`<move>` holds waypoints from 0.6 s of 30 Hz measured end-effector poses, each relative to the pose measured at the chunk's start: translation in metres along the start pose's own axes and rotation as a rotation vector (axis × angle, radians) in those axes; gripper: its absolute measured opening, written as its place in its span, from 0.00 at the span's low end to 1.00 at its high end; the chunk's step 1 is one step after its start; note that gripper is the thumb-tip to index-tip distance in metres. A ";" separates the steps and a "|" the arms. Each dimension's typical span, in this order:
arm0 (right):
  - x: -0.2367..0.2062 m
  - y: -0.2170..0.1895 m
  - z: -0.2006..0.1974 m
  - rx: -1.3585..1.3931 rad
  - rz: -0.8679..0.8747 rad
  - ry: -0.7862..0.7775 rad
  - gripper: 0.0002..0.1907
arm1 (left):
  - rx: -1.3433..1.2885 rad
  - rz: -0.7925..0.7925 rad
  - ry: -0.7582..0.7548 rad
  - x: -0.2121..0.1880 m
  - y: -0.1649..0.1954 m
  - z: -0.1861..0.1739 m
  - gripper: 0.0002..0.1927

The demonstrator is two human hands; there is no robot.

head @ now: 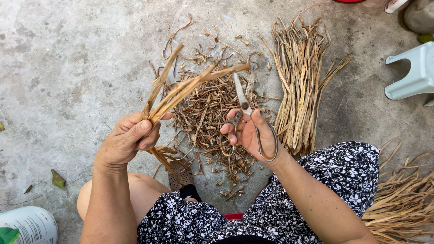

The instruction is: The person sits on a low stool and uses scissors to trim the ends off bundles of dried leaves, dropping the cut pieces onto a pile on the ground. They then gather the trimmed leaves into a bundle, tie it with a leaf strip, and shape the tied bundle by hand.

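Bare arms; black dress (343, 169) with white flowers.

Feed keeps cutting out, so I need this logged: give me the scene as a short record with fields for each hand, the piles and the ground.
left hand: grips a bundle of dried stalks, ends fanned up and right
right hand: holds scissors, blades up, slightly parted
cut pieces: heap on the floor between the hands
long stalks: stacked pile to the right
floor: bare concrete
stool: pale plastic, far right
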State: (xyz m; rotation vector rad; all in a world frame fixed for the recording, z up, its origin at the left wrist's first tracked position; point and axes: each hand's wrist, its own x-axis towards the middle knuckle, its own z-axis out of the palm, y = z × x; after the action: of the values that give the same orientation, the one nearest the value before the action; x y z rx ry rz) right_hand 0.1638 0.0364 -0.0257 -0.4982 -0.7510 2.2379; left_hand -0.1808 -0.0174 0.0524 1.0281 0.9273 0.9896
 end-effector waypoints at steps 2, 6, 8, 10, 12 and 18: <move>0.003 -0.002 -0.001 0.014 -0.018 0.028 0.36 | 0.006 -0.005 -0.018 -0.002 0.001 0.000 0.26; 0.011 -0.008 -0.014 0.024 -0.068 0.117 0.35 | 0.033 -0.021 -0.034 -0.004 0.002 -0.001 0.26; 0.013 -0.010 -0.022 -0.002 -0.092 0.145 0.35 | -0.002 -0.016 -0.052 -0.005 0.003 -0.001 0.26; 0.013 -0.014 -0.028 -0.027 -0.081 0.164 0.33 | -0.038 -0.003 -0.043 -0.007 0.003 0.000 0.25; 0.011 -0.017 -0.030 0.003 -0.079 0.192 0.32 | -0.060 0.028 -0.015 -0.008 0.005 0.001 0.25; 0.013 -0.004 -0.032 -0.497 0.027 0.526 0.29 | -0.204 0.202 0.121 -0.005 0.011 0.007 0.25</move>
State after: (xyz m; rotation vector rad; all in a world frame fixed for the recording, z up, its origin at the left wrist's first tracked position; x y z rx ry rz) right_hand 0.1746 0.0601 -0.0485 -1.2789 -1.0059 1.8002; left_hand -0.1778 -0.0211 0.0658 0.9088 0.8114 1.2997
